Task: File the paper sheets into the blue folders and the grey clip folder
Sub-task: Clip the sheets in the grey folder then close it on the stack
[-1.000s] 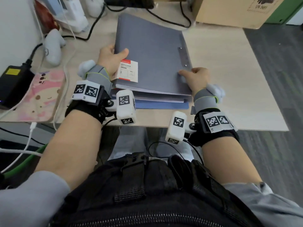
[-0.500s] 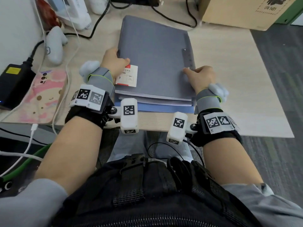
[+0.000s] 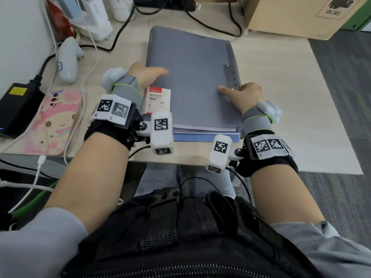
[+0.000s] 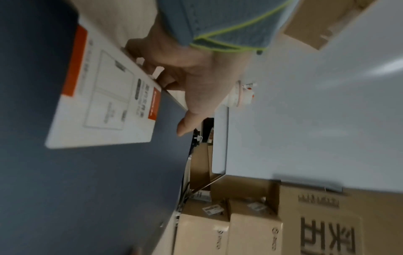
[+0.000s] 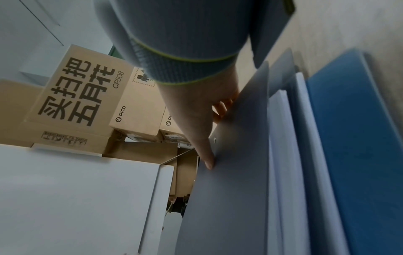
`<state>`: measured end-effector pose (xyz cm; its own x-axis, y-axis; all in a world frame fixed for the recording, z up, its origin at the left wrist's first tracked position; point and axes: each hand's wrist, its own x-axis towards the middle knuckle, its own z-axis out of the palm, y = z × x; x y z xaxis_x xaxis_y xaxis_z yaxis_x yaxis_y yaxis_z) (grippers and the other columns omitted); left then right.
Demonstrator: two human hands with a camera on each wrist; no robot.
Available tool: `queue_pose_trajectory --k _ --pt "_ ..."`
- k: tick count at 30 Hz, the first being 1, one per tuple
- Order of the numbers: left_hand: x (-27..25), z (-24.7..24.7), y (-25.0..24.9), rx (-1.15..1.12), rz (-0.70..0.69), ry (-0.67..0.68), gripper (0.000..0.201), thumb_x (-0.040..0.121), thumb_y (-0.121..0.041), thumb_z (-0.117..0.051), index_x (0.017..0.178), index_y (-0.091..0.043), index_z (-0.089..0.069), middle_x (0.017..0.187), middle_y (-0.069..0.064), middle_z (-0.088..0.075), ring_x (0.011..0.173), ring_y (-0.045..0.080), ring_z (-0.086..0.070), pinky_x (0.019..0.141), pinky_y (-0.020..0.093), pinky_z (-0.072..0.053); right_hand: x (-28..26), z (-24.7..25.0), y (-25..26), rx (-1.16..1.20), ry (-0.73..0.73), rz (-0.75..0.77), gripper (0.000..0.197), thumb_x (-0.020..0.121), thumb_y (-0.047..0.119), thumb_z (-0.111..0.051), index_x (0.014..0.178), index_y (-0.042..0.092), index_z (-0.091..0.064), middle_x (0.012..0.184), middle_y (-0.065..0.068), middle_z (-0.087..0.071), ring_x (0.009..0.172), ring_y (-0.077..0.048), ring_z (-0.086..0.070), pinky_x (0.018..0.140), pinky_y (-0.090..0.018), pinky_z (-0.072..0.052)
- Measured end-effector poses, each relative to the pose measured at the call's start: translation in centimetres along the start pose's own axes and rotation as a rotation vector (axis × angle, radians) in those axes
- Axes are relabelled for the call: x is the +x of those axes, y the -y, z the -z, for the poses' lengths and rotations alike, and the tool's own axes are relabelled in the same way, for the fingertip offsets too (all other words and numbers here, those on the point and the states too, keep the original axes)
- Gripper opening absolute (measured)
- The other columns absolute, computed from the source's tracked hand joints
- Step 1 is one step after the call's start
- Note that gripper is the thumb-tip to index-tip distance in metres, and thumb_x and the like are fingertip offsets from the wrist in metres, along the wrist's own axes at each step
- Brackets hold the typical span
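Note:
The grey clip folder (image 3: 192,81) lies closed on top of a stack near the table's front edge. A white and red label (image 3: 158,101) is stuck at its near left. Under it show the edges of white paper sheets (image 3: 204,129) and a blue folder (image 3: 200,137). My left hand (image 3: 144,74) grips the folder's left edge, thumb on the cover and fingers curled under (image 4: 191,82). My right hand (image 3: 245,93) grips the right edge beside the metal clip strip, thumb on top (image 5: 202,120). In the right wrist view the paper sheets (image 5: 281,155) and blue folder (image 5: 353,138) are layered below the grey cover (image 5: 229,198).
A cardboard box (image 3: 301,15) stands at the back right. Black cables (image 3: 210,27) cross the back of the table. On the left lie a white controller (image 3: 68,59), a black power adapter (image 3: 18,105) and a pink mat (image 3: 54,121). Bare tabletop (image 3: 291,97) extends to the right.
Both hands keep their hold on the grey folder's edges. The left thumb now reaches farther across the cover, and the right thumb lies flatter on top.

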<state>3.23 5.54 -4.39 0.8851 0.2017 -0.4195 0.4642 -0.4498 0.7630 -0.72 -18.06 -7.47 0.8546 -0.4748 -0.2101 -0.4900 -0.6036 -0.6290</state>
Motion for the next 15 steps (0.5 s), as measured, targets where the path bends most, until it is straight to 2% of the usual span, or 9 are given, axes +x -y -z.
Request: queue_pose_trajectory --k 1,4,7,9,11,12,13,14,15 --pt "0.0 0.1 -0.2 -0.058 0.029 0.029 0.066 0.083 -0.040 -0.066 0.135 -0.004 -0.044 0.132 0.009 -0.051 0.101 0.024 -0.058 0.048 0.023 -0.043 0.0 -0.1 0.1 0.006 0.002 -0.007 0.074 0.065 0.062 -0.072 0.108 0.002 -0.062 0.121 -0.009 -0.057 0.091 -0.029 -0.057 0.069 -0.031 -0.034" --pt "-0.2 0.3 -0.5 -0.197 0.099 0.095 0.062 0.083 -0.034 -0.068 0.135 -0.011 -0.044 0.141 0.009 -0.044 0.111 0.027 -0.057 0.046 0.030 -0.047 0.0 -0.3 0.2 0.018 0.005 -0.035 0.074 0.065 0.059 -0.073 0.111 0.003 -0.062 0.122 -0.009 -0.055 0.088 -0.029 -0.056 0.069 -0.030 -0.036" --pt "-0.1 0.4 -0.7 -0.231 0.139 0.181 0.047 0.082 -0.030 -0.069 0.125 -0.021 -0.052 0.137 0.007 -0.048 0.089 0.025 -0.062 0.039 0.028 -0.050 0.0 -0.3 0.2 0.039 -0.002 -0.040 0.069 0.064 0.056 -0.074 0.109 0.004 -0.065 0.121 -0.006 -0.059 0.094 -0.029 -0.061 0.058 -0.030 -0.036" --pt "0.1 0.5 -0.6 -0.278 0.162 0.277 0.033 0.086 -0.026 -0.065 0.118 -0.023 -0.054 0.120 0.004 -0.059 0.069 0.019 -0.067 0.040 0.029 -0.053 0.0 -0.3 0.0 0.050 -0.011 -0.049 0.065 0.066 0.055 -0.073 0.107 0.005 -0.066 0.120 -0.007 -0.060 0.087 -0.027 -0.059 0.057 -0.029 -0.035" --pt "-0.2 0.2 -0.6 -0.330 0.175 0.329 0.016 0.089 -0.021 -0.060 0.105 -0.017 -0.060 0.087 0.003 -0.071 0.051 0.015 -0.068 0.039 0.028 -0.053 -0.1 -0.3 -0.2 0.073 -0.020 -0.061 0.063 0.068 0.053 -0.070 0.107 0.005 -0.065 0.119 -0.009 -0.060 0.085 -0.028 -0.057 0.064 -0.030 -0.035" --pt "-0.5 -0.1 -0.6 -0.358 0.165 0.346 0.008 0.090 -0.019 -0.059 0.097 -0.015 -0.061 0.072 0.001 -0.073 0.051 0.014 -0.068 0.041 0.029 -0.054 -0.1 -0.2 -0.3 0.082 -0.028 -0.065 0.062 0.069 0.053 -0.069 0.109 0.005 -0.063 0.119 -0.010 -0.059 0.086 -0.029 -0.056 0.067 -0.031 -0.035" --pt "-1.0 -0.3 -0.6 -0.388 0.147 0.356 0.006 0.089 -0.017 -0.059 0.093 -0.014 -0.062 0.068 0.001 -0.073 0.055 0.015 -0.070 0.045 0.030 -0.056 -0.1 -0.2 -0.4 0.087 -0.038 -0.064 0.062 0.071 0.052 -0.068 0.111 0.005 -0.061 0.121 -0.011 -0.057 0.090 -0.030 -0.055 0.070 -0.032 -0.035" --pt "-1.3 -0.4 -0.5 -0.431 0.126 0.352 0.011 0.086 -0.016 -0.063 0.095 -0.012 -0.063 0.075 0.002 -0.074 0.064 0.017 -0.072 0.052 0.034 -0.059 -0.2 -0.2 -0.4 0.087 -0.046 -0.061 0.063 0.072 0.052 -0.066 0.114 0.005 -0.059 0.123 -0.012 -0.055 0.096 -0.030 -0.055 0.073 -0.033 -0.036" --pt "-1.3 -0.5 -0.4 -0.476 0.105 0.330 0.027 0.077 -0.016 -0.071 0.102 -0.009 -0.064 0.088 0.006 -0.075 0.075 0.021 -0.073 0.061 0.039 -0.061 -0.3 -0.1 -0.4 0.080 -0.053 -0.054 0.064 0.074 0.052 -0.066 0.117 0.006 -0.056 0.126 -0.013 -0.052 0.106 -0.031 -0.053 0.079 -0.034 -0.037"
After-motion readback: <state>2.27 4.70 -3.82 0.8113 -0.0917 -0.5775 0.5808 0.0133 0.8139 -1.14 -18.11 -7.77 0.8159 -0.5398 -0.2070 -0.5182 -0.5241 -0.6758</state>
